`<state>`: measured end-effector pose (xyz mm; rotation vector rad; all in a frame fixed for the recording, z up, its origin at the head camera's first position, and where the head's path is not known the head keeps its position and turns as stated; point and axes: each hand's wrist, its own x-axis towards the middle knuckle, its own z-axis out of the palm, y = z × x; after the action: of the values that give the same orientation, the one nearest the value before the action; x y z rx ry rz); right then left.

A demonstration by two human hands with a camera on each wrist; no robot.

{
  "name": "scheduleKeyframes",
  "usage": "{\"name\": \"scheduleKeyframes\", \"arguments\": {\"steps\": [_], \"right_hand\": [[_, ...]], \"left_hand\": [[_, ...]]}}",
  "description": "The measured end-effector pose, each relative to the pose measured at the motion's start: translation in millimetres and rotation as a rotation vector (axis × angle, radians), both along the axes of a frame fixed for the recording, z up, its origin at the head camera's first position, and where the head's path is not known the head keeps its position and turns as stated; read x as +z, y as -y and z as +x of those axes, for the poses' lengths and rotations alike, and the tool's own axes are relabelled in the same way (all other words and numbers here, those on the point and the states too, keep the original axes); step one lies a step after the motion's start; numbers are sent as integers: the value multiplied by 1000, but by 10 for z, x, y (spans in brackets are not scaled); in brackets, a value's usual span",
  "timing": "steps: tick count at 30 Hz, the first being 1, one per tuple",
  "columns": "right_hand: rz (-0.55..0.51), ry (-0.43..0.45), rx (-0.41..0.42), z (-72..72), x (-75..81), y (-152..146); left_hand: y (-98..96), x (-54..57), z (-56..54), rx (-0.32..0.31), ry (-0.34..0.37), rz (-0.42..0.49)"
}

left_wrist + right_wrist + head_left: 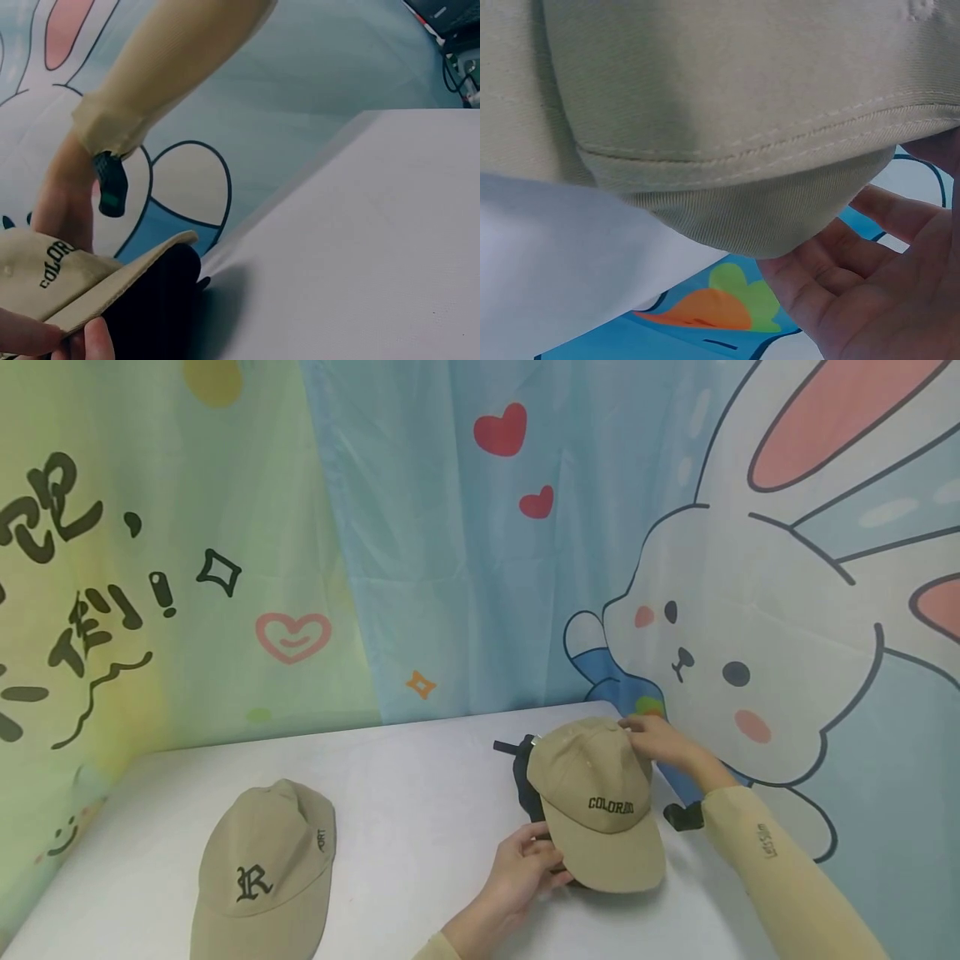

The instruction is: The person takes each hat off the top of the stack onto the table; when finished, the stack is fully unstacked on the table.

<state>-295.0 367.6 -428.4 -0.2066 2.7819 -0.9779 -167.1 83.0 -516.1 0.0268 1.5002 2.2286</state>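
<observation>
A beige baseball cap (600, 777) lettered COLORADO sits over a black cap (527, 781) at the right part of the white table. At the left side of its brim, my left hand (519, 868) pinches the edge between thumb and fingers, as the left wrist view shows with the brim (124, 281). My right hand (660, 739) grips the far right side of the crown. In the right wrist view, its fingers (802, 289) curl against the cap's lower edge (765, 217). Most of the black cap is hidden; its dark underside (154, 307) shows below the beige brim.
Another beige cap (262, 860) with a black R lies at the table's left front. The white table (420, 827) ends at a printed curtain (450, 568) behind and to the right. Dark equipment with cables (457, 45) stands beyond the table in the left wrist view.
</observation>
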Motion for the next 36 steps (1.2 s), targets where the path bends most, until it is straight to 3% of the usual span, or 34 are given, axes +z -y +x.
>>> {"name": "scheduleKeyframes", "arguments": {"steps": [15, 27, 36], "right_hand": [[-36, -16, -3, 17, 215, 61], [-30, -25, -10, 60, 345, 217], [-26, -114, 30, 65, 411, 336]], "left_hand": [[76, 94, -38, 27, -34, 58], [201, 134, -64, 39, -67, 53], [355, 157, -101, 48, -91, 56]]}}
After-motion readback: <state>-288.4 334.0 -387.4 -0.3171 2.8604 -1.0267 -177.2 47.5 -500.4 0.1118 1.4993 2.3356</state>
